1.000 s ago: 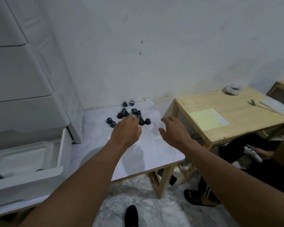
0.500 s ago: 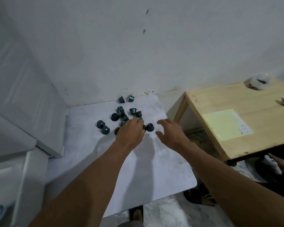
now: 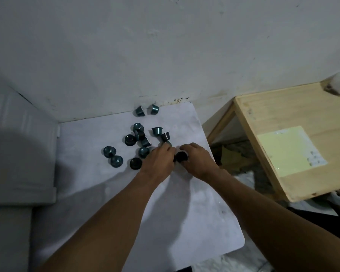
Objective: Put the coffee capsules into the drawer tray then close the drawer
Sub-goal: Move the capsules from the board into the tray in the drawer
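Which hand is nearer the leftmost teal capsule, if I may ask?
Left. The leftmost teal capsule lies left of both; the left hand is closer, the right hand beyond it.

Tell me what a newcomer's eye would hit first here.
The scatter of dark teal coffee capsules at the far end of the white table stands out first. Both hands meet at its right edge: the left hand over the capsules, the right hand curled round a black capsule. A wooden table bearing a yellow sheet stands rightward.
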